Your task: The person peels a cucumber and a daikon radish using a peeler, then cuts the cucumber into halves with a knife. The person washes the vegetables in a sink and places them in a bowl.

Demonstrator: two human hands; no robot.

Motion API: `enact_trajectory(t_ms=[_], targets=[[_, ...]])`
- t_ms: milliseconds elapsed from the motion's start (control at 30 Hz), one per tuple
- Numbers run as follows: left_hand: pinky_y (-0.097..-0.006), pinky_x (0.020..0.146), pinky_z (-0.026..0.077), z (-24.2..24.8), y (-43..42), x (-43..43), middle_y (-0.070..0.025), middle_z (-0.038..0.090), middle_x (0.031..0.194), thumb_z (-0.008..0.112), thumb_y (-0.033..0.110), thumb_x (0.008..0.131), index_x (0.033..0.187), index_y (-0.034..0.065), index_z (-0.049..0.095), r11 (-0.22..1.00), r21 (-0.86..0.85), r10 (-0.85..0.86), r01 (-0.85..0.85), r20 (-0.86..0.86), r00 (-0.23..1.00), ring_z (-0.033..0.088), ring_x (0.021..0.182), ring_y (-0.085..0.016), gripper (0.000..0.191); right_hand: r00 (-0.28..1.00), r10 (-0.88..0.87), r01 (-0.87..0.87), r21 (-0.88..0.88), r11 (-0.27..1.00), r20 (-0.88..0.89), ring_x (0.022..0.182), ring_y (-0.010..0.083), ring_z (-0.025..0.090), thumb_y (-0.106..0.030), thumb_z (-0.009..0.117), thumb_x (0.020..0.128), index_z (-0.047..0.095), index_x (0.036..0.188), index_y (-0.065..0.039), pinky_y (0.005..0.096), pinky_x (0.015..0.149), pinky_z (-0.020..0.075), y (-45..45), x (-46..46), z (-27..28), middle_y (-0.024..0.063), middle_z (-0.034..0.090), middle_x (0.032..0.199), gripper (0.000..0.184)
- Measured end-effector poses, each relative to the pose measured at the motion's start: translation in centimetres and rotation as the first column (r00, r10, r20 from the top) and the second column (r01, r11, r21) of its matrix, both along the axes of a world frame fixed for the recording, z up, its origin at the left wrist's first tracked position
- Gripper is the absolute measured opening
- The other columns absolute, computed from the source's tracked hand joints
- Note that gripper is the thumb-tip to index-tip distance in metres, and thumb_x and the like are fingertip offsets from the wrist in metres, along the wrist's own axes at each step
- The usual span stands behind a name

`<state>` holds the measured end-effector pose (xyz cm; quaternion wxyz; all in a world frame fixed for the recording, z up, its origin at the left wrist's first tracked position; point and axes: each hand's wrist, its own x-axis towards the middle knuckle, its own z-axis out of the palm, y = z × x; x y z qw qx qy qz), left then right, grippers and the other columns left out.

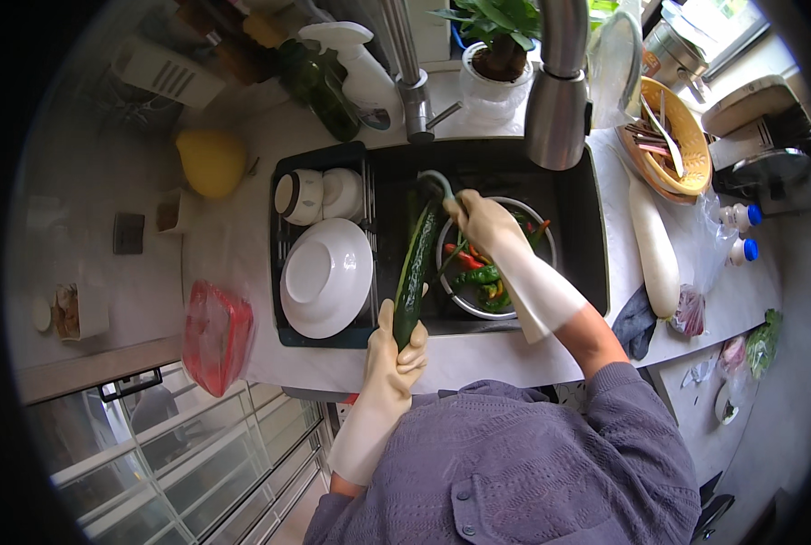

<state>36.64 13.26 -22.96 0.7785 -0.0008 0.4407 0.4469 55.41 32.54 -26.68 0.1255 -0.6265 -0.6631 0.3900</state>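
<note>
My left hand (400, 351), in a cream rubber glove, grips the lower end of a long dark green cucumber (416, 272) that tilts up over the black sink (405, 153). A paler green strip runs along the cucumber's left side. My right hand (480, 218), gloved the same way, is closed around the handle of a peeler (437, 180), whose curved head is at the cucumber's far end. Beneath my right forearm, a round metal-rimmed colander (450, 294) in the sink holds red peppers (461, 257) and green peppers (477, 275).
White bowls (299, 196) and an upturned white plate (326, 278) fill the rack at the sink's left. The faucet head (557, 122) hangs over the sink's back edge. A white radish (652, 245) and an orange basket (695, 139) lie right; a red plastic container (218, 338) stands left.
</note>
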Motion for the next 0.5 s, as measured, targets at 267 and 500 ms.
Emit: enact_trajectory(t_ms=[267, 500], targets=[[-0.0262, 0.038, 0.021, 0.6, 2.6, 1.8, -0.002, 0.045, 0.054, 0.039, 0.062, 0.109, 0.078, 0.0073, 0.058, 0.951, -0.291, 0.087, -0.101, -0.058, 0.994, 0.023, 0.036, -0.011, 0.066, 0.751, 0.66, -0.63, 0.341, 0.698, 0.039, 0.063, 0.04, 0.069, -0.039, 0.069, 0.098, 0.065, 0.092, -0.012, 0.0489, 0.058, 0.0564, -8.8, 1.8, 2.7, 0.016, 0.068, 0.075, 0.027], [-0.0245, 0.043, 0.026, -1.7, -1.3, 0.0, 0.0013, 0.043, 0.058, 0.039, 0.064, 0.109, 0.126, 0.0097, 0.063, 0.989, 0.141, -0.062, 0.048, 0.094, 0.994, 0.025, 0.038, -0.008, 0.061, 0.928, 0.369, -0.366, 0.063, 0.929, -0.055, 0.089, 0.0391, 0.071, -0.04, 0.06, 0.106, 0.07, 0.107, -0.006, 0.0462, 0.077, 0.0541, -1.9, 3.0, 4.3, 0.0159, 0.073, 0.091, 0.035]])
